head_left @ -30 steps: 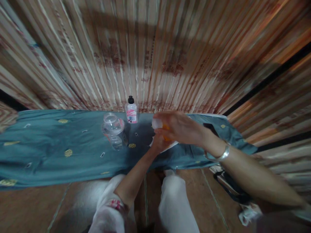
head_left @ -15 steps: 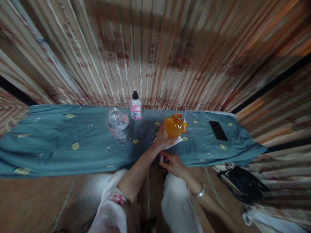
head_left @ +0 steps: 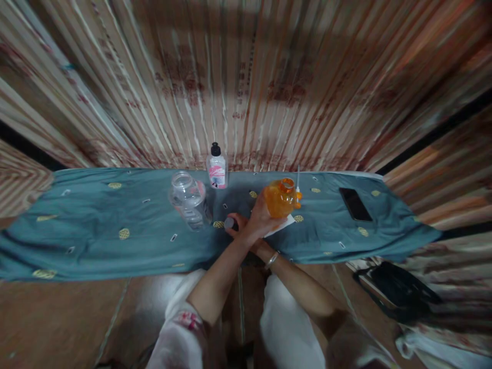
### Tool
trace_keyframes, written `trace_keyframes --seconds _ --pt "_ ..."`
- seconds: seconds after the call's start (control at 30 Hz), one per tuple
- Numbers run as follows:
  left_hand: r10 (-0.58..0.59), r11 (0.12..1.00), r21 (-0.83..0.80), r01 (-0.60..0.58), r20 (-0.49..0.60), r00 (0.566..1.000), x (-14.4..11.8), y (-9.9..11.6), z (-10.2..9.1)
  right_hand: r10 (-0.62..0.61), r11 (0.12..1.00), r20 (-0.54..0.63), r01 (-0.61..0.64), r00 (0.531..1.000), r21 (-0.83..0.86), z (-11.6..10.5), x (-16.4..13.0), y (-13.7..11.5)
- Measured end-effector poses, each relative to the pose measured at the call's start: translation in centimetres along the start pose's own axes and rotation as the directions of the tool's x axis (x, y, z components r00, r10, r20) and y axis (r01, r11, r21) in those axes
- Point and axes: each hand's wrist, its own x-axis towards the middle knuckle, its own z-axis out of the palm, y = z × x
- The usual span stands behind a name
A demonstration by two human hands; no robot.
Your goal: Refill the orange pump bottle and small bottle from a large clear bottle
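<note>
An orange see-through bottle [head_left: 282, 200] with an uncapped round neck stands on the table, and my left hand [head_left: 260, 219] is wrapped round its left side. Beneath my left forearm my right hand [head_left: 240, 223] reaches across to the left. Its fingers pinch a small round pale cap [head_left: 229, 223] just above the cloth. Part of the right hand is hidden behind the left arm. Just right of the bottle is an orange nozzle piece [head_left: 299, 199] with a thin pale tube pointing up. A white paper [head_left: 283, 224] lies below the bottle, partly covered.
Left on the blue-green tablecloth [head_left: 90, 205] stands a clear uncapped jar [head_left: 189, 202]. Behind it is a clear bottle with a black cap and pink label [head_left: 217, 170]. A black phone [head_left: 355, 204] lies at the right. A curtain hangs behind; a black bag [head_left: 400, 292] sits lower right.
My right hand has moved left and forward, passing under my left arm, with the small cap in its fingers. My left hand keeps hold of the orange bottle. The view has shifted slightly.
</note>
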Motion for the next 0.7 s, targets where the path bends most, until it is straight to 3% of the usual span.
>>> trace_keyframes --seconds 0.1,0.23,0.3,0.4,0.5,0.6,0.7 --pt "0.008 1.000 -0.020 -0.007 0.019 1.000 0.0 0.3 -0.3 0.001 0.997 0.057 0.003 0.998 -0.072 -0.5 -1.1 -0.5" --pt "-0.020 0.999 -0.050 0.021 0.011 1.000 0.3 0.6 -0.9 -0.052 0.996 0.112 0.060 0.992 -0.067 -0.9 -6.3 0.0" --pt "-0.025 0.997 -0.071 0.026 0.012 1.000 0.4 0.5 -1.0 -0.078 0.996 0.004 0.078 0.997 -0.038 -1.5 -9.4 1.0" --pt "-0.035 0.993 -0.116 0.035 0.002 0.999 0.4 0.3 -0.9 -0.022 1.000 -0.160 0.022 0.987 -0.003 -3.9 -12.5 3.8" --pt "-0.016 0.983 -0.181 0.018 0.012 1.000 0.3 0.1 -0.9 0.105 0.977 -0.309 -0.156 0.945 -0.145 -7.9 -12.0 8.2" --pt "0.006 0.976 -0.217 -0.004 0.013 1.000 0.3 -0.1 -1.0 0.217 0.856 -0.331 -0.342 0.918 -0.388 -11.7 -8.7 12.7" --pt "0.013 0.974 -0.224 -0.013 -0.001 1.000 0.2 -0.2 -1.2 0.218 0.816 -0.312 -0.349 0.925 -0.462 -13.8 -5.6 15.6"
